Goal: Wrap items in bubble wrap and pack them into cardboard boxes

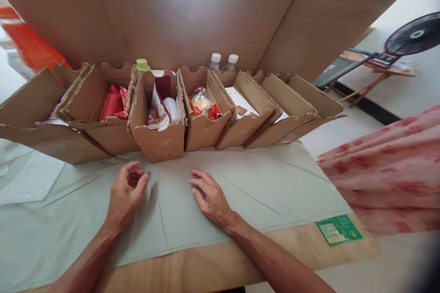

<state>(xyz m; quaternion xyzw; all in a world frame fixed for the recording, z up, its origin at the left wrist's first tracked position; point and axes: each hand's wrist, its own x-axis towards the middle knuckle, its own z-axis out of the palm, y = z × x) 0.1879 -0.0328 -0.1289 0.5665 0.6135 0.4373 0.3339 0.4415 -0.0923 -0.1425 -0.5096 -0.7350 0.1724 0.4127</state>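
Observation:
My left hand (129, 188) hovers just above the pale green cloth (172, 210), its fingers loosely curled and apart, with nothing in it. To its right, my right hand (211, 199) is low over the same cloth, fingers spread a little and holding nothing. Closest beyond both is a cardboard box (158, 144) with a patterned red-and-white packet (158, 116) and a clear plastic roll-like item (172, 111) inside. The box to its right (205, 135) contains a red-and-clear food packet (204, 104). Another box (103, 136) to the left holds a red packet (112, 103).
More open cardboard boxes (292, 129) continue the row on both sides. Two clear bottles (215, 60) and a light green cap (142, 65) show behind them, before a tall cardboard panel (192, 13). Bubble wrap (34, 178) lies at left; a green card (339, 230) sits near the right edge.

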